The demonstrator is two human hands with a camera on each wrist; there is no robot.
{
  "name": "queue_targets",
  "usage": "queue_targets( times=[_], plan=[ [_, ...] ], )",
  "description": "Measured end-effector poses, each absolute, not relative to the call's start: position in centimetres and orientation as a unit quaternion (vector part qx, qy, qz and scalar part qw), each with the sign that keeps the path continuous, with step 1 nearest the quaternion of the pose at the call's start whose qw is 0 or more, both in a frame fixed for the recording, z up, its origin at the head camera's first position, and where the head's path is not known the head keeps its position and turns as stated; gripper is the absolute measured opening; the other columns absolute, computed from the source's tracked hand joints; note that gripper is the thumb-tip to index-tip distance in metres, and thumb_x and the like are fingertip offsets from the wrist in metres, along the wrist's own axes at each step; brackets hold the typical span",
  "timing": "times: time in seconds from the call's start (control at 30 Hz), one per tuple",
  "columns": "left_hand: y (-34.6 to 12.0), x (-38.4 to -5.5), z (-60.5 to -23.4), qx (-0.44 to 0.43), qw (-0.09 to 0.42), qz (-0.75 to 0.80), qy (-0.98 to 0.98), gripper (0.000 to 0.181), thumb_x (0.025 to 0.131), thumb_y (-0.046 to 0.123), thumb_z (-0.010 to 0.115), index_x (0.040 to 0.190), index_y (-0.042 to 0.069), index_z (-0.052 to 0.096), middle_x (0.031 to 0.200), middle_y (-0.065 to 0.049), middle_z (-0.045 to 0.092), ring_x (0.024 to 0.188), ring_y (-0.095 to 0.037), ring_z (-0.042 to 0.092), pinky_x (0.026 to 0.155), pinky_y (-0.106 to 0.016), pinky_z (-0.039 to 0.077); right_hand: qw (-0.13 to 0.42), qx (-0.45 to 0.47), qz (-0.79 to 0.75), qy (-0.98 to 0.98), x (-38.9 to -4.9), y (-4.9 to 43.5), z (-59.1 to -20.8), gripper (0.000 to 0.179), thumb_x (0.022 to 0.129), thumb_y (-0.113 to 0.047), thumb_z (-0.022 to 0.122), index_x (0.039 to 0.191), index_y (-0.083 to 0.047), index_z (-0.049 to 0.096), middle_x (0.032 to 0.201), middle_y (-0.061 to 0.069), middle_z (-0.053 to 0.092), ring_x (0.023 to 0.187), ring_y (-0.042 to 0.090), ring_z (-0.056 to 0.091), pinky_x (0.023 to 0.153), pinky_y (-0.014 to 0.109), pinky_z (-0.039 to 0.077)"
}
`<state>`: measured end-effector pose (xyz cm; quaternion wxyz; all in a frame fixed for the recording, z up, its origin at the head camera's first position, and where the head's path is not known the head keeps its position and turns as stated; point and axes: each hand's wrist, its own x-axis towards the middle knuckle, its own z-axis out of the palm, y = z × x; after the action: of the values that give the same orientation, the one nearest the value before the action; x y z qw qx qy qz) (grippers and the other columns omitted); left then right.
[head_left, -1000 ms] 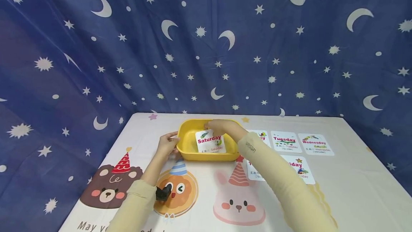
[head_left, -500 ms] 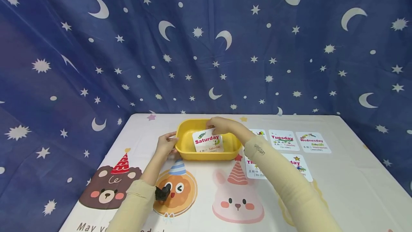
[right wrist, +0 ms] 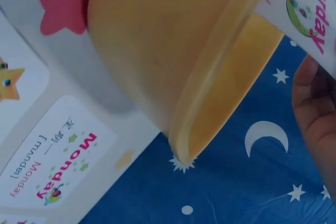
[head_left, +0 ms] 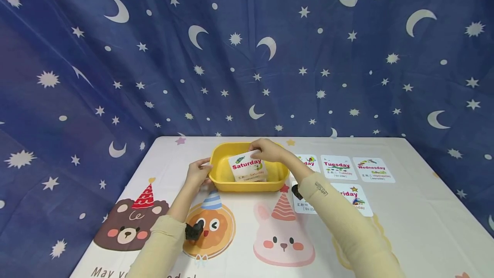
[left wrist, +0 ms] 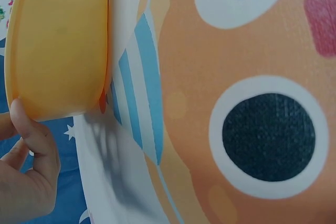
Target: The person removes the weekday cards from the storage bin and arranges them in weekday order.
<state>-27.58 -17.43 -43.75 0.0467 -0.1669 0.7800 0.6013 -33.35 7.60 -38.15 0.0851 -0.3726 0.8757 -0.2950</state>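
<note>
The yellow basin (head_left: 243, 187) stands on the table at the back. My left hand (head_left: 197, 173) grips its left end; in the left wrist view the thumb (left wrist: 32, 135) lies against the outside of the wall by the rim. A white card printed "Saturday" (head_left: 247, 165) is tilted up inside the basin, its lower part behind the front wall. My right hand (head_left: 269, 150) pinches this card at its upper right corner. The right wrist view shows the Saturday card (right wrist: 307, 11) coming up over the rim beside the curled fingers (right wrist: 315, 98).
To the right of the basin lie the Tuesday card (head_left: 338, 167) and the Wednesday card (head_left: 373, 170), with the Friday card (head_left: 356, 200) in a nearer row. My right sleeve covers part of the others, including the Monday card (right wrist: 55, 153). A blue starry curtain (head_left: 247, 55) hangs behind the table.
My right hand has drawn the Saturday card's upper right corner up a little, tilting it more. The left hand stays on the basin's left end. The head view has shifted slightly.
</note>
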Motion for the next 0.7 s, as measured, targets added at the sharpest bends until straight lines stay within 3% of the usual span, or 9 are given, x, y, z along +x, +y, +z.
queue_targets(
  times=[0.5, 0.7],
  plan=[
    [-17.4, -27.6, -43.8, -0.163, 0.045, 0.603, 0.780, 0.042, 0.094, 0.009, 0.054, 0.136, 0.006, 0.049, 0.107, -0.017, 0.055, 0.060, -0.007, 0.055, 0.053, -0.018, 0.054, -0.003, -0.231, -0.467, 0.854, -30.1, 8.4, -36.5, 0.013, 0.086, -0.007, 0.062, 0.093, 0.003, 0.066, 0.086, 0.012, 0.063, 0.061, 0.013, 0.038, 0.056, 0.020, 0.034],
    [-17.5, -27.7, -43.9, -0.168, 0.046, 0.603, 0.779, 0.042, 0.093, 0.009, 0.055, 0.135, 0.007, 0.050, 0.099, -0.010, 0.054, 0.061, -0.006, 0.054, 0.053, -0.018, 0.054, 0.018, -0.185, -0.522, 0.833, -28.6, 8.7, -35.4, 0.014, 0.088, -0.008, 0.063, 0.096, 0.004, 0.064, 0.085, 0.012, 0.063, 0.065, 0.013, 0.045, 0.057, 0.016, 0.040]
  ],
)
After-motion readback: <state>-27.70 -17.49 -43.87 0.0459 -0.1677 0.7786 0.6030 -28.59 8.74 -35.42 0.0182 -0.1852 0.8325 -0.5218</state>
